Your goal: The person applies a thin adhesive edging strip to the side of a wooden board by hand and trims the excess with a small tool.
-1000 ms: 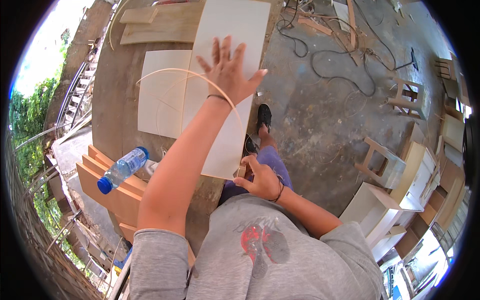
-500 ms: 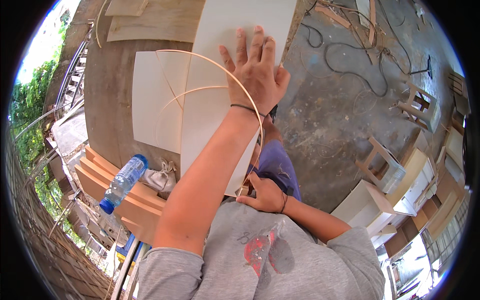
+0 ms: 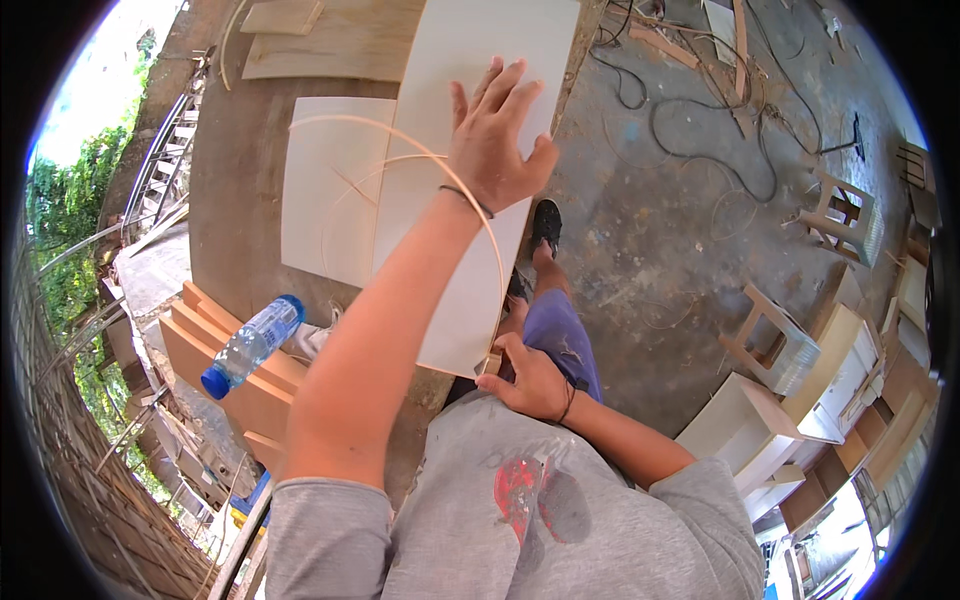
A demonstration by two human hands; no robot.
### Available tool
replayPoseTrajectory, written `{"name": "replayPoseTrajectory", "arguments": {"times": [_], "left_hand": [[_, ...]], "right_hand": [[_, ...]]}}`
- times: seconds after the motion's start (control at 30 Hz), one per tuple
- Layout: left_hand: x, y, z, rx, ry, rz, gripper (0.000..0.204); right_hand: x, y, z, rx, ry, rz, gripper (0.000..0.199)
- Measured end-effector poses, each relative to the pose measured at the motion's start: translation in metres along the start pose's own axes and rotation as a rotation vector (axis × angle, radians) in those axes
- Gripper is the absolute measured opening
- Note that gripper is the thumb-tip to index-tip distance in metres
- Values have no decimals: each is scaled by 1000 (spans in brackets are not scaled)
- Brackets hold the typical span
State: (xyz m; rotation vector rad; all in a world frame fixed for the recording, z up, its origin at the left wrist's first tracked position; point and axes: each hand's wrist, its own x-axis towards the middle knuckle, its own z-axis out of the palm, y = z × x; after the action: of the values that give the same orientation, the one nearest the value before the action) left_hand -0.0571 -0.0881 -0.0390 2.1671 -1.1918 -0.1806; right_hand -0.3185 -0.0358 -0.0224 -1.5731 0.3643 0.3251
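A: In this head view, what are we seeing the left hand (image 3: 497,135) doing?

B: We are seeing it lying flat, fingers spread wide, pressing on the long pale rectangular wooden panel (image 3: 470,60), which is resting on the brown round-edged desk (image 3: 235,200). It is gripping nothing.

A: And where is the panel lying?

B: We are finding it running from the far top of the view down to the desk's near edge, its near corner overhanging beside the person's thigh. It is partly overlapping a second pale, squarer wooden board (image 3: 325,185) on its left.

A: And the right hand (image 3: 532,380)?

B: We are noting it close to the body, at the panel's near corner, fingers curled around a small pale wooden piece (image 3: 490,362); what that piece is we cannot tell.

A: What is crossing the panel?

B: We are observing a thin curved pale strip of edge banding (image 3: 400,135) arching over both boards and passing behind the left forearm.

A: Anything else nearby?

B: We are seeing a clear plastic water bottle with a blue cap (image 3: 250,345) lying on stacked tan wooden boards (image 3: 200,350) at the left, black cables (image 3: 700,140) trailing over the grey concrete floor (image 3: 650,250), and small wooden stools (image 3: 780,340) on the right.
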Motion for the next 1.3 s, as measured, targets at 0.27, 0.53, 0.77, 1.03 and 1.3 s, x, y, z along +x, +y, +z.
{"name": "replayPoseTrajectory", "arguments": {"times": [0.27, 0.53, 0.77, 1.03, 1.3], "left_hand": [[-95, -25, -41, 315, -9, -44, 61], [-162, 4, -25, 390, 111, -325, 63], [-211, 39, -20, 382, 99, -426, 60], [-201, 40, -31, 341, -104, 43, 53], [-196, 55, -29, 264, -206, 131, 53]], "right_hand": [[-30, 11, 2, 203, 342, 92, 37], [-57, 36, 8, 251, 551, 209, 29], [-48, 37, -53, -227, 585, 73, 20], [-32, 27, -73, -260, 418, -184, 30], [-62, 34, -46, -191, 464, -138, 37]]}}
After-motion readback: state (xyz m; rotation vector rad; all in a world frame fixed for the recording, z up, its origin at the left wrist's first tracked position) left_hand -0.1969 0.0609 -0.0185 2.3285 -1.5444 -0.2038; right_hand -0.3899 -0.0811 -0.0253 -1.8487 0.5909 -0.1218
